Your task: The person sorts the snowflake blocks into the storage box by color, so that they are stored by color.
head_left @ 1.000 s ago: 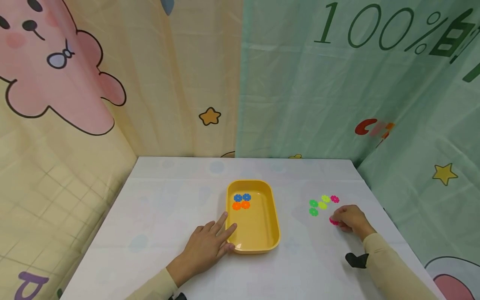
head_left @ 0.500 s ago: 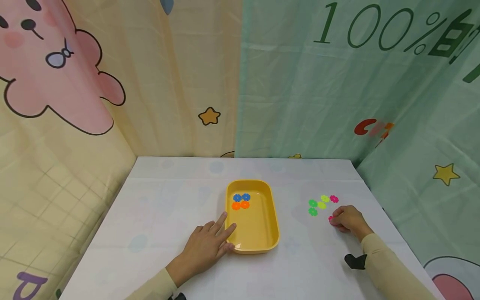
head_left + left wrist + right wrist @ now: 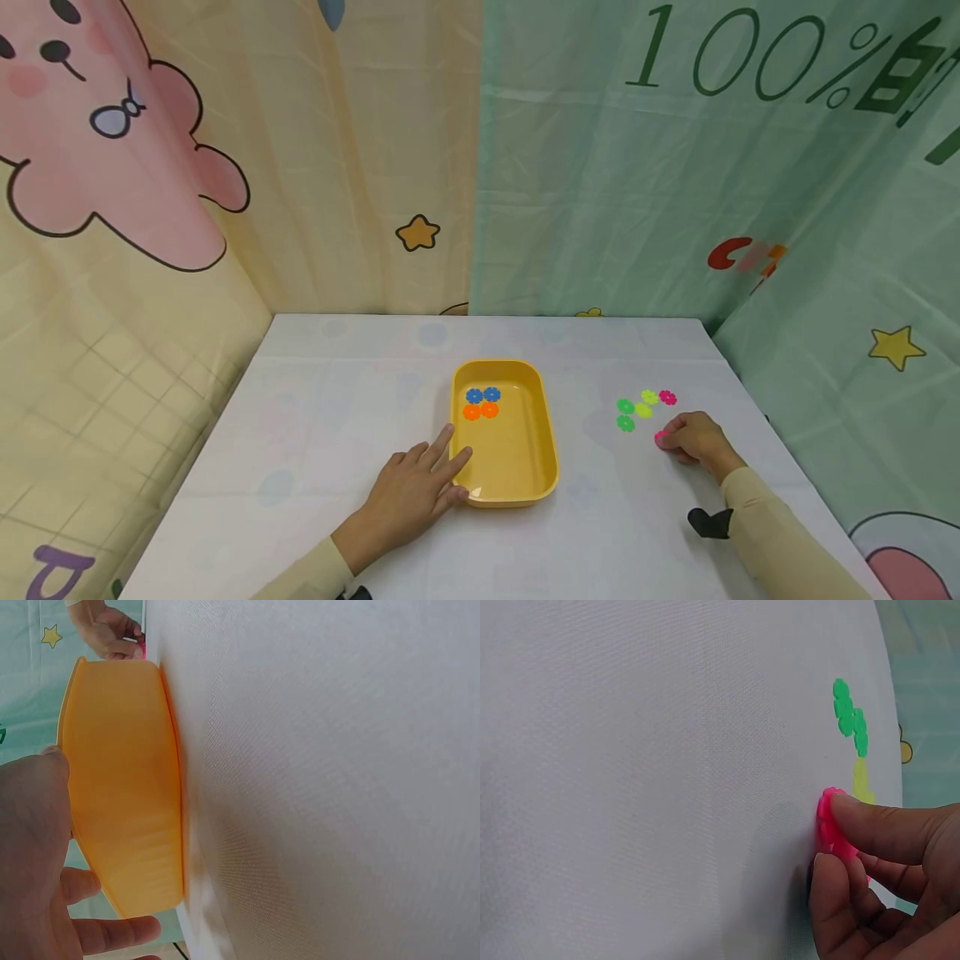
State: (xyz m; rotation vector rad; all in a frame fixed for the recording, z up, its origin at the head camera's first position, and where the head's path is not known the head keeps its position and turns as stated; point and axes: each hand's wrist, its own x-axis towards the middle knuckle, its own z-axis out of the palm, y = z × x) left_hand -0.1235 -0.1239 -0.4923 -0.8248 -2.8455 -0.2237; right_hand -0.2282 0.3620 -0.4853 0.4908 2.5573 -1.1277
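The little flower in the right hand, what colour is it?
The flower is bright pink, seen best in the right wrist view.

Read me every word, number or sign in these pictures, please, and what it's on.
"100%", on the green curtain.
Beside it, a dark green character and cut-off strokes: I can't read them.
Low on the yellow curtain, a purple letter-like mark: can't tell which letter.
No lettering shows on the yellow tray or flower pieces.
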